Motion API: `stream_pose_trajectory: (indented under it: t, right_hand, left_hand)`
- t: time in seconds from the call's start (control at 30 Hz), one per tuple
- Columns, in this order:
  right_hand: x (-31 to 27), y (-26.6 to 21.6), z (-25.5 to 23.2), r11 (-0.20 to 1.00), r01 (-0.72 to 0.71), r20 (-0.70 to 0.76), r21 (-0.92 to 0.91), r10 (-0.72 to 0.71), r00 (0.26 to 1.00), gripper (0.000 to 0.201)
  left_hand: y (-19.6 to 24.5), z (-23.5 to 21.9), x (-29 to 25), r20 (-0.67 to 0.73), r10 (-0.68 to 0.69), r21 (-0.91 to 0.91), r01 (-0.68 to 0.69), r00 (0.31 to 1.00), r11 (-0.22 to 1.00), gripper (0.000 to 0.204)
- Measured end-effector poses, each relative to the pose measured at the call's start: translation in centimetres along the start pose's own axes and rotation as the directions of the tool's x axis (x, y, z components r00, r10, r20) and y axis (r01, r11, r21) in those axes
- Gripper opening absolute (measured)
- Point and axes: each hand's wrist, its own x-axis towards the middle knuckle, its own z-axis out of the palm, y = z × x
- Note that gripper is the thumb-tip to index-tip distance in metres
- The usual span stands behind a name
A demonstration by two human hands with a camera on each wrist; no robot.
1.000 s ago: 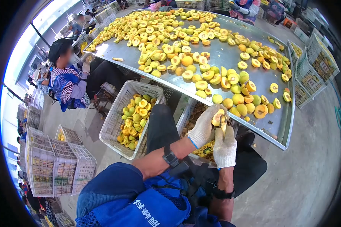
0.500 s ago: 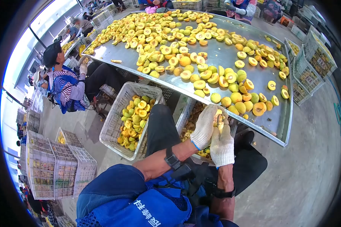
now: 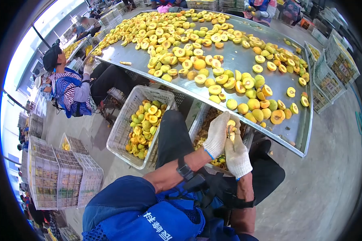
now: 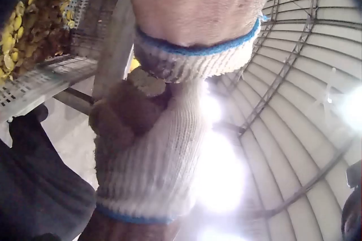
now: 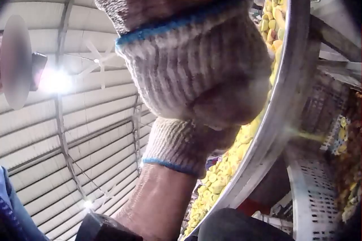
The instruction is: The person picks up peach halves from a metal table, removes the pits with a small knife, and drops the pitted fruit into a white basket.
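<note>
Both hands wear white knitted gloves and meet just off the near edge of a metal table [image 3: 245, 58]. In the head view my left hand [image 3: 217, 137] grips a yellow peach half [image 3: 231, 123]. My right hand [image 3: 237, 156] pinches a slim small tool [image 3: 232, 137] whose dark tip is at the cut face of the fruit. Gloved fingers hide much of both. In the left wrist view the right glove [image 4: 153, 162] sits below the left cuff; the right wrist view shows the gloves pressed close, hiding fruit and tool.
Many halved peaches [image 3: 165, 38] cover the raised-rim table. Below the hands stands a crate [image 3: 194, 127] of scraps; left of it, another white crate [image 3: 118, 134] holds peach halves. Stacked crates [image 3: 44, 176] stand at left. A person [image 3: 70, 86] sits at the table's left side.
The hands stay together at the table edge. The right hand has turned slightly and its wrist has shifted right; the peach half shows less between the fingers than a second ago.
</note>
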Motion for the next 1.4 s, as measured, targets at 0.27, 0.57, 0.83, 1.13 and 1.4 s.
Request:
stream_pose_trajectory:
  t: [0.27,0.57,0.83,1.13,1.4]
  right_hand:
    - [-0.2,2.9,1.0,0.969,-0.076,0.054,0.235,0.065,0.996,0.038]
    - [-1.1,2.0,1.7,0.920,-0.122,0.029,0.372,0.120,0.992,0.020]
    - [-1.9,0.2,0.6,0.708,-0.326,0.209,0.627,0.251,0.945,0.015]
    - [-2.3,-1.7,-0.1,0.574,-0.444,0.305,0.688,0.326,0.895,0.008]
    - [-2.1,-1.2,0.8,0.579,-0.447,0.259,0.682,0.380,0.888,0.013]
  left_hand:
    - [1.4,0.5,-0.2,0.019,0.020,0.281,-0.025,1.000,0.960,0.047]
    - [0.9,-1.1,-0.1,0.286,-0.006,0.242,-0.066,0.958,0.968,0.037]
    - [-0.6,-2.8,1.3,0.333,0.053,0.271,-0.149,0.941,0.951,0.033]
    - [-0.5,-3.1,2.2,0.477,0.180,0.495,-0.432,0.860,0.754,0.033]
    - [1.7,-0.7,1.2,0.550,0.203,0.461,-0.498,0.810,0.734,0.038]
